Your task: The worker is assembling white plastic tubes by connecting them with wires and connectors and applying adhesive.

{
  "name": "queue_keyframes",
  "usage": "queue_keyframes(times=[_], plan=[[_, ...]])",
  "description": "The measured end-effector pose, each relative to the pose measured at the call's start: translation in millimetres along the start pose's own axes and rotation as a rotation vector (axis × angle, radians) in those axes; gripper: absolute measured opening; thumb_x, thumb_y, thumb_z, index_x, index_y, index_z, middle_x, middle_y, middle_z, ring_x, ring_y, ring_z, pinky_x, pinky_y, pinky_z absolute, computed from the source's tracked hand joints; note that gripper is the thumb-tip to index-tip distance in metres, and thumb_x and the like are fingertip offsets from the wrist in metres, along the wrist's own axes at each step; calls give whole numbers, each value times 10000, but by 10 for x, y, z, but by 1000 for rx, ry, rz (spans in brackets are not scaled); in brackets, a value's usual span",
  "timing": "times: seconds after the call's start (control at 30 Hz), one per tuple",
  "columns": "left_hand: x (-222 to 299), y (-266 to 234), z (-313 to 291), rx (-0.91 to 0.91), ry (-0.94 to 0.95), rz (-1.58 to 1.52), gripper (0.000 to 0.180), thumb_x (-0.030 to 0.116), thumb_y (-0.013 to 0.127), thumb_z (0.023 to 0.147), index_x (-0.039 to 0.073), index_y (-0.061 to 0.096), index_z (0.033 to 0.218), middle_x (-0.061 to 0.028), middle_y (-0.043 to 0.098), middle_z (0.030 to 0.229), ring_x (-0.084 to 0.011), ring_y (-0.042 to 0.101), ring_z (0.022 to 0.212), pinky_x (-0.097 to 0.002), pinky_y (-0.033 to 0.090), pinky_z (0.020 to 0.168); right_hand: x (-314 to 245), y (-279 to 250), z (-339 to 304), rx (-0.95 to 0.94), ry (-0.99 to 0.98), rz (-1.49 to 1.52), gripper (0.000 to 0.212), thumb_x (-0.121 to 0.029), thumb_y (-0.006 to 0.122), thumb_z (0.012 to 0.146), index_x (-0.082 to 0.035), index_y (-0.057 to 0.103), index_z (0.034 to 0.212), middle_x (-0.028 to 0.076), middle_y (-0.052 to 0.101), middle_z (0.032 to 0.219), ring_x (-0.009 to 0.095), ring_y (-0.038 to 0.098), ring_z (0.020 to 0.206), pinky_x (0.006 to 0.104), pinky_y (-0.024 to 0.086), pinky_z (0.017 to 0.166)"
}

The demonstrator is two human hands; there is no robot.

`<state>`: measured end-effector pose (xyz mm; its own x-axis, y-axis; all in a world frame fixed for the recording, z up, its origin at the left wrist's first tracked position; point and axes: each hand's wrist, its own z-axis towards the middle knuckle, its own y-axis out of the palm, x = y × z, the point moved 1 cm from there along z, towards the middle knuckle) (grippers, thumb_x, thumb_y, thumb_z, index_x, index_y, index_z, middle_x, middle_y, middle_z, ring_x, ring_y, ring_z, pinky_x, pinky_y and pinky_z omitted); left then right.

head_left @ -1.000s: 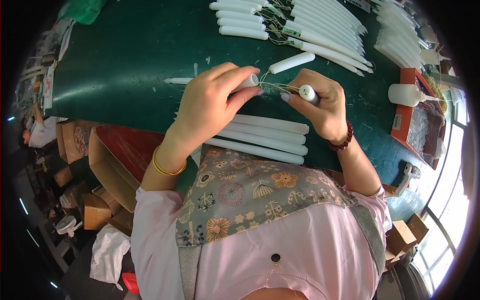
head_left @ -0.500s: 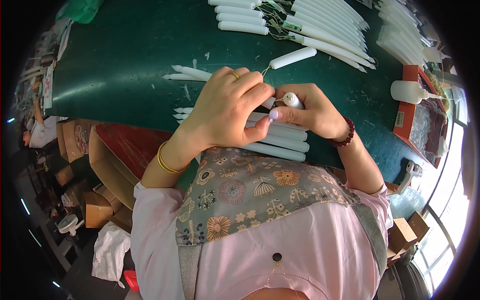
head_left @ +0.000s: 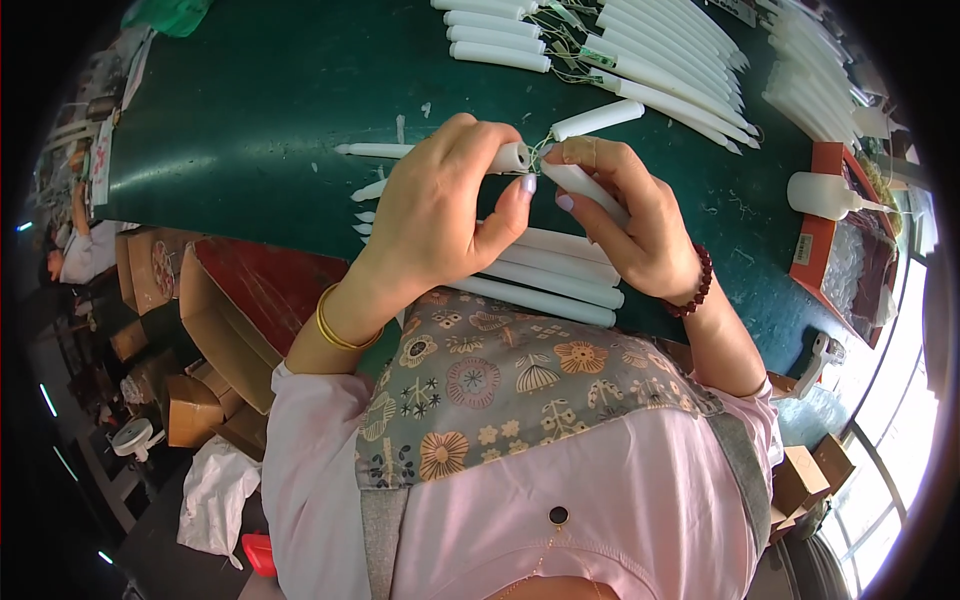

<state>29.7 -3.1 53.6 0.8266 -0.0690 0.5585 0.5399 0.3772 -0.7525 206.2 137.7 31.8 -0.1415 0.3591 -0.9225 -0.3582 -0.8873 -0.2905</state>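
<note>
My left hand [head_left: 445,205] is closed around a white candle tube [head_left: 511,158], its hollow end facing right. A pointed white tip shows left of that hand, in line with the tube. My right hand [head_left: 630,215] grips a short white cylinder [head_left: 583,188] between thumb and fingers. Thin pale wires [head_left: 534,156] run in the small gap between the two pieces. Just beyond the right hand lies another short white cylinder [head_left: 600,120] with wires at its left end. Several white candle tubes [head_left: 560,270] lie side by side below my hands, partly hidden by the left one.
Across the green table [head_left: 250,130], several wired white cylinders [head_left: 497,45] adjoin a row of long tapered candles [head_left: 680,80]. More white tapers [head_left: 820,90] are piled at far right. A white squeeze bottle [head_left: 822,195] rests on an orange box [head_left: 815,250]. Cardboard boxes [head_left: 225,320] stand lower left.
My hands have moved apart slightly. The right hand's cylinder has turned from end-on to lying slantwise, and the left hand's hollow tube end now shows. One pointed tip at left has shifted.
</note>
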Motion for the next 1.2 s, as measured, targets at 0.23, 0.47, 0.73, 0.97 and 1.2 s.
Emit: queue_keyframes(times=[0.23,0.47,0.73,0.97,1.2], plan=[[19,2,-50,-24,40,71,299,120,693,976,17,634,1250,-101,605,892,-293,622,755,-389,510,644,-12,-60,-1,-60,-20,-132,424,118,619,932,2,601,1339,170,675,1313,295,696,1143,349,547,965],[-84,-36,-130,-188,-40,16,293,141,717,957,55,669,1233,-89,580,864,-280,615,729,-394,504,636,-32,-79,12,-98,69,-96,438,76,648,895,-7,617,1324,184,695,1197,324,706,1078,366,555,926],[-105,-88,-134,-205,105,195,326,145,760,906,108,717,1227,-48,540,829,-238,612,670,-372,508,583,68,-67,-47,-141,105,-249,306,-48,718,922,4,659,1218,183,710,1006,372,692,855,395,543,767],[-151,-72,-158,-140,210,235,316,255,801,863,128,747,1148,-14,570,795,-193,614,648,-332,492,542,0,-51,-54,-184,204,-325,271,-88,741,917,-14,676,1170,181,721,936,395,698,801,392,548,708],[-91,2,-232,-130,235,268,259,292,792,866,118,731,1047,-2,575,741,-179,588,598,-324,454,505,73,43,-152,-179,180,-223,281,-103,758,904,-8,680,1156,184,717,892,388,687,744,403,537,661]])
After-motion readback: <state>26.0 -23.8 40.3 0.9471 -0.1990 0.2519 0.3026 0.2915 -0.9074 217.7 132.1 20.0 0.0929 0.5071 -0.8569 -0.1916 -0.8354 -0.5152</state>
